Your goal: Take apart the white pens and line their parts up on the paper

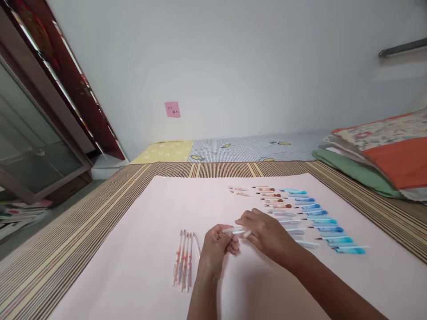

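Over the middle of the pale sheet, my left hand (pixel 216 244) is closed around a slim white, partly see-through pen (pixel 231 230). Its fingers are curled round the near end. From the other side, my right hand (pixel 265 229) pinches a whitish end of it, between thumb and fingers. Whether this is one piece or two separate parts cannot be made out. Left of my hands lie several slender white pens (pixel 183 262) with reddish patterns, side by side. Just under my left wrist, one more pen (pixel 196 243) lies slightly apart.
At right, blue pen parts (pixel 322 221) lie in a slanting column with thin white refills between them. Brown-capped pieces (pixel 276 200) and grey see-through ones (pixel 293 224) lie beside. The pale sheet (pixel 133 249) covers a striped mat (pixel 66 222). Folded cloths (pixel 373 160) stand at right.
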Demonstrator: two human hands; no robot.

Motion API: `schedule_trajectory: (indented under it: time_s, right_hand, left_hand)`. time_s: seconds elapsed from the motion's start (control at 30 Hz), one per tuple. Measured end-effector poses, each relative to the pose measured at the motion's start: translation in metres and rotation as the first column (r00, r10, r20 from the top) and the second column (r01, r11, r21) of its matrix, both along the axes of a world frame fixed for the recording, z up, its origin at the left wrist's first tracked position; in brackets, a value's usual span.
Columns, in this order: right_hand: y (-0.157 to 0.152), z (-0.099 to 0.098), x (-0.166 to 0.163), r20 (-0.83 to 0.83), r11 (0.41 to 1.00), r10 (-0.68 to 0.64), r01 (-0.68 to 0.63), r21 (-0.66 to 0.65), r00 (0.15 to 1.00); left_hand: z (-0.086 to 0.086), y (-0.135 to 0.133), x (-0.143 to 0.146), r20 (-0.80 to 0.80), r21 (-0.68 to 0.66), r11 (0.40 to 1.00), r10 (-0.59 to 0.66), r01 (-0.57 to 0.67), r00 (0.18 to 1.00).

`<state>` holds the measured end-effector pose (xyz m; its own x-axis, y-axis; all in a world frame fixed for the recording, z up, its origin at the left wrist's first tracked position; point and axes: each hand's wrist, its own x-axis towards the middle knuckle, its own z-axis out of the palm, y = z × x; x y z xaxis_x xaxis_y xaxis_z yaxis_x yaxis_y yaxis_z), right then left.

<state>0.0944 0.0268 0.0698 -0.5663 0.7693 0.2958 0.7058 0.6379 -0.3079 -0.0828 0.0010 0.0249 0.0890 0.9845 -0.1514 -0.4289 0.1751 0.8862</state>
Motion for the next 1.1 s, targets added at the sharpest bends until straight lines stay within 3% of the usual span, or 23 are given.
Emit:
schedule_trajectory:
  time_s: [0.13,0.37,0.53,0.6,0.73,0.87,1.1]
  right_hand:
    - [-0.004,0.0,-0.014,0.142,0.995,0.08,-0.086,0.043,0.987]
    - [0.002,-0.008,-0.01,0.037,0.994,0.104,-0.103,-0.039,0.994]
    - [0.049,-0.026,0.008,-0.076,0.992,-0.08,0.072,-0.1,0.994]
    - [0.077,-0.038,0.016,-0.083,0.968,-0.22,0.208,-0.138,0.972]
    - [0.122,-0.064,0.022,-0.071,0.932,-0.342,0.328,-0.158,0.937]
    - [0.138,-0.079,0.017,-0.069,0.905,-0.409,0.396,-0.153,0.91]
    - [0.144,-0.085,0.02,-0.132,0.893,-0.443,0.424,-0.15,0.887]
  left_hand:
    - [0.003,-0.001,-0.001,-0.026,-0.023,1.0,-0.004,0.004,1.0]
    - [0.001,0.0,-0.002,-0.001,-0.035,0.999,-0.022,0.022,1.0]
    - [-0.008,0.005,-0.002,-0.003,-0.089,0.976,0.2,-0.199,0.98]
    - [-0.009,0.006,-0.004,0.035,-0.089,0.968,0.237,-0.234,0.971]
    - [-0.007,0.006,-0.007,0.111,-0.114,0.965,0.247,-0.235,0.963]
    - [-0.006,0.007,-0.008,0.125,-0.122,0.959,0.272,-0.257,0.954]
    - [-0.002,0.005,-0.011,0.17,-0.124,0.955,0.289,-0.271,0.942]
